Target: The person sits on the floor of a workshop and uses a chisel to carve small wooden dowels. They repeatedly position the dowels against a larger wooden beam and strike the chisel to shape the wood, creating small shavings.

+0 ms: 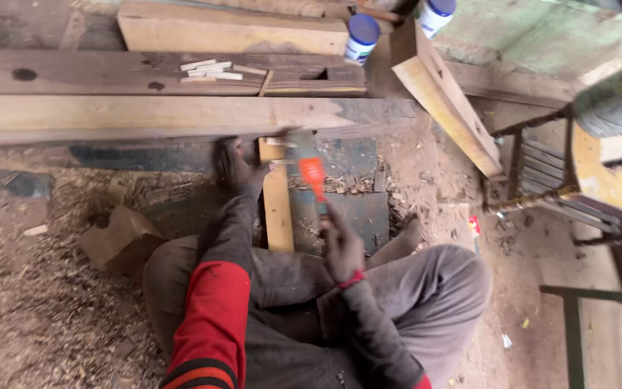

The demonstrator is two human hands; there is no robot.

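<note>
the narrow wooden strip (276, 202) was seen lying on the sawdust-covered floor (44, 310), its long axis running away from the seated person toward the long plank (181, 115) that crossed the floor ahead. its far end was met by the left hand (237, 167), which was pressed down with fingers spread, partly on the strip and partly on the floor beside it; how firmly it bore could not be told. the strip lay between the two hands, nearer the left. just to its right, an orange-handled tool (312, 173) was gripped by the right hand (343, 248), fingers closed round the lower handle, the blurred head raised over the strip's far end. the tool's length ran almost parallel to the strip. beyond the plank, small pale wood offcuts (210, 70) rested on a darker board (109, 72), and two blue-lidded white jars (361, 37) stood near the upper edge of the floor.
</note>
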